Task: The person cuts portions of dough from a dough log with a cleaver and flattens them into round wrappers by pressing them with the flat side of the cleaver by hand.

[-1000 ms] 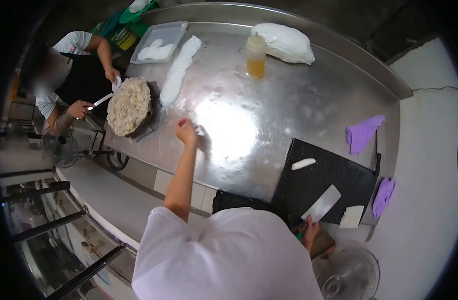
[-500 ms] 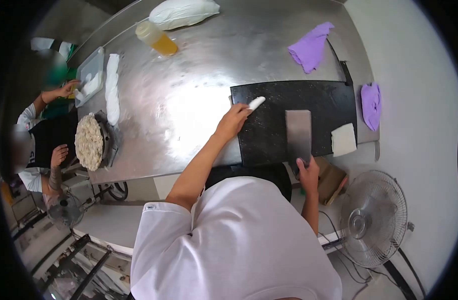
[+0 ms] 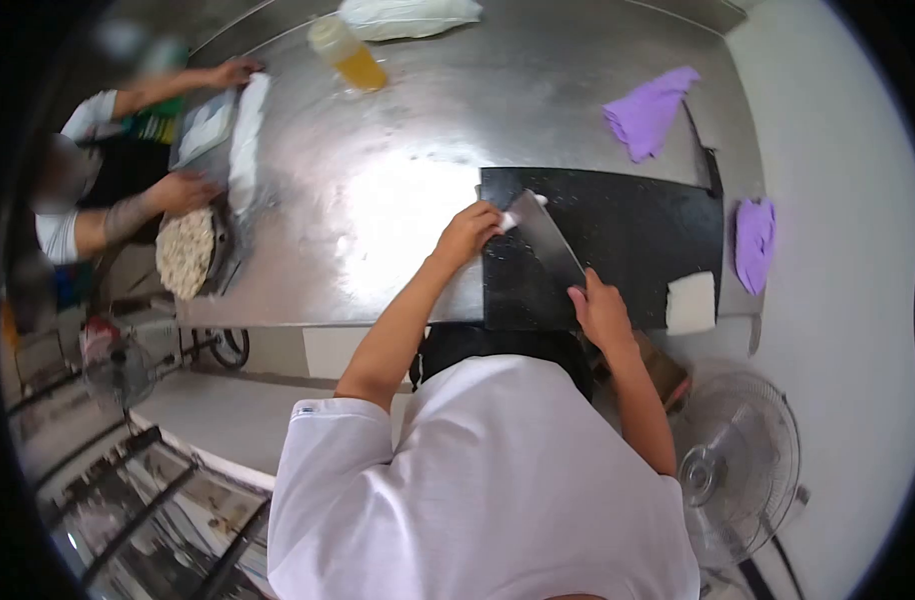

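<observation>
My left hand is at the left edge of a black cutting board, fingers closed on a small white stick-shaped piece. What the piece is made of I cannot make out. My right hand grips the handle of a wide metal cleaver. The cleaver's blade slants up and left across the white piece, with a bit of white showing past its far side. Whether the edge has entered the piece cannot be seen. A folded white cloth lies on the board's near right corner.
Purple cloths lie behind and right of the board. A bottle of yellow liquid and a white bundle are at the back. On the left, a co-worker's hands are near a long white roll. A fan stands at lower right.
My right hand has brought the cleaver up and left, from flat over the board to the white piece. The co-worker's hands have moved to the long white roll and the round pan.
</observation>
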A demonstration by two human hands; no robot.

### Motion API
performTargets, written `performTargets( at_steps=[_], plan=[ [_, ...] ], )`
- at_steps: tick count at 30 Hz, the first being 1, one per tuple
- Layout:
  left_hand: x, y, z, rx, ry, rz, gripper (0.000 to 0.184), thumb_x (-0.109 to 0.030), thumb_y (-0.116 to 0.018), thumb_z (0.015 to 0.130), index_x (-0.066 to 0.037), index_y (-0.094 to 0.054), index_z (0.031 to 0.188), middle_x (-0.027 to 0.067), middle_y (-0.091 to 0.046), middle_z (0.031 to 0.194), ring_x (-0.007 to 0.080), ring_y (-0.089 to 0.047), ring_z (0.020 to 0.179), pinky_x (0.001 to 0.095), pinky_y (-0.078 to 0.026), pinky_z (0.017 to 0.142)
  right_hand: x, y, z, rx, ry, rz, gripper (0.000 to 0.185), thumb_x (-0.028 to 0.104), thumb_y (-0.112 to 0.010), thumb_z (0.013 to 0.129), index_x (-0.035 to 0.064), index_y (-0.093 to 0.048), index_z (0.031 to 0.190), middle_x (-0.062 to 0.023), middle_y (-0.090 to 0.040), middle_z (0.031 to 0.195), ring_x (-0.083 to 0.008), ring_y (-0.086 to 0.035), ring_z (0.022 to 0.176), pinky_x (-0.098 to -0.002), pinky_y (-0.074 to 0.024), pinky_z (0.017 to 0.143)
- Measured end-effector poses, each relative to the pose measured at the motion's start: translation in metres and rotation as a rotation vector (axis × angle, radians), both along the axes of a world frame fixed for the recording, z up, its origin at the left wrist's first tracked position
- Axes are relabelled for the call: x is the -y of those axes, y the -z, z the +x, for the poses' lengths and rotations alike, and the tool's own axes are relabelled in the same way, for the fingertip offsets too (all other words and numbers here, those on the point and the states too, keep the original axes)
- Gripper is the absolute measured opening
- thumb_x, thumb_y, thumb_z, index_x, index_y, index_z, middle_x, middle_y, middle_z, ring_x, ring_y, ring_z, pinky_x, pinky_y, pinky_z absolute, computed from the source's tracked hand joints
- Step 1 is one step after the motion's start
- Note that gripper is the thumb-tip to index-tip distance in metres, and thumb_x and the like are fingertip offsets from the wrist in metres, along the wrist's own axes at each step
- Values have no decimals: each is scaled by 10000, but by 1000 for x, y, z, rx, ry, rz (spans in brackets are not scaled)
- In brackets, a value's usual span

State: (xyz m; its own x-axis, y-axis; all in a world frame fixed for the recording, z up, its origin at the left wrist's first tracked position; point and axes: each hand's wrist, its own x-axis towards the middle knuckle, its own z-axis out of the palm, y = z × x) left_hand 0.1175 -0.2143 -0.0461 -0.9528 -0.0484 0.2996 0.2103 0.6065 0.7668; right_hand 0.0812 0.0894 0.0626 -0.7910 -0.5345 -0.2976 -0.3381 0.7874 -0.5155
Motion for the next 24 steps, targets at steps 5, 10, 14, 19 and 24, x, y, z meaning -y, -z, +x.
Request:
performTargets(
  at_steps=[5,10,14,19,24],
  plan=[
    [0,-5,0,-31,-44,-97,174,-68,-800,783,-23,-677,897,100,-673,1071,301,-664,968,383,-556,805,9,10,1,-1,-64,14,373,243,-625,994,-14,-524,1244,-311,-691,921,-520,-664,880,-595,-527,789],
    [-18,-5,6,-164,-195,-184,157,-93,-767,779,-38,-655,875,86,-651,1074,302,-614,1040,402,-524,870,25,19,7,92,-39,97,349,230,-598,1007,-12,-456,1214,-326,-686,895,-529,-668,885,-602,-530,762],
    [-34,-1,11,-216,-270,-165,171,-41,-763,802,-20,-635,914,119,-666,1104,332,-622,1008,424,-525,856,48,26,21,34,-17,102,336,222,-607,1002,-7,-445,1187,-323,-684,879,-530,-666,864,-600,-533,745],
    [-42,0,15,6,-409,98,228,-23,-727,833,-25,-584,1010,168,-634,993,389,-587,982,463,-492,858,60,28,20,70,65,-57,338,207,-638,989,-22,-462,1165,-322,-689,907,-533,-666,878,-587,-514,743],
    [-34,-11,29,99,-435,273,243,-27,-721,857,-17,-567,1044,179,-642,963,399,-607,952,462,-499,824,28,17,33,44,111,-283,353,223,-658,991,-40,-505,1170,-323,-692,987,-527,-662,955,-523,-518,777]
  ],
)
